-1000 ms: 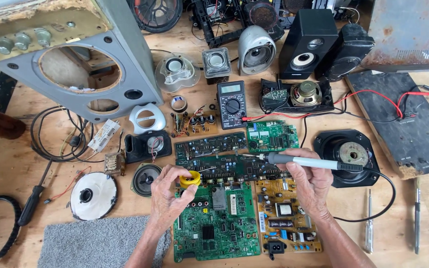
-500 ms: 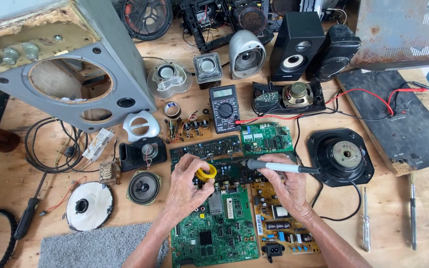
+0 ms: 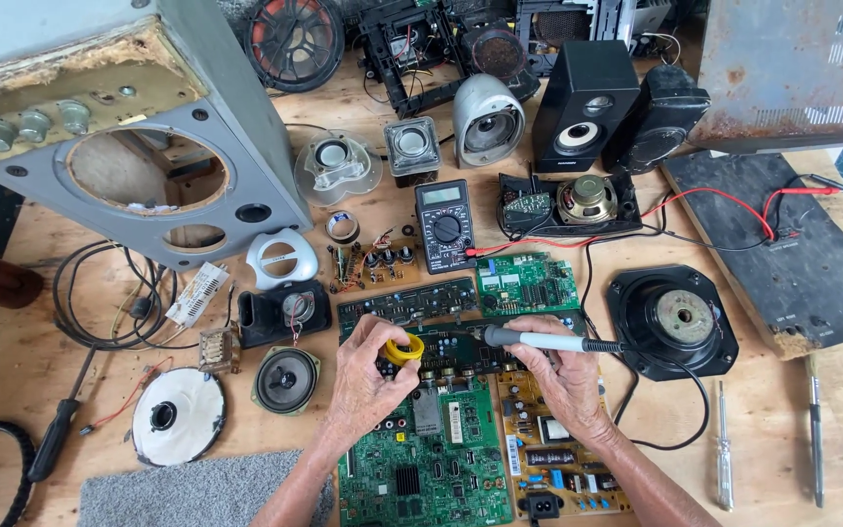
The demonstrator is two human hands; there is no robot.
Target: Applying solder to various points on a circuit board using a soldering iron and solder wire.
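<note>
My left hand [image 3: 368, 379] grips a small yellow ring-shaped spool [image 3: 405, 349] over a dark circuit board [image 3: 441, 353]. My right hand [image 3: 560, 369] holds a grey soldering iron [image 3: 539, 341] lying roughly level, its tip pointing left toward the spool. Both hands rest above a large green circuit board [image 3: 426, 466] and a tan power board [image 3: 553, 459] at the near edge of the wooden bench [image 3: 21, 371].
A black multimeter [image 3: 444, 223] with red leads sits behind the boards. Speakers, a round black speaker driver [image 3: 673, 319], a grey speaker cabinet [image 3: 139, 146], loose cables and two screwdrivers [image 3: 724, 444] crowd the bench. A grey mat [image 3: 187, 493] lies at the near left.
The view has tilted a little, so things sit lower in the frame. My left hand has lifted the yellow spool slightly toward the iron's tip. My right hand stays on the iron.
</note>
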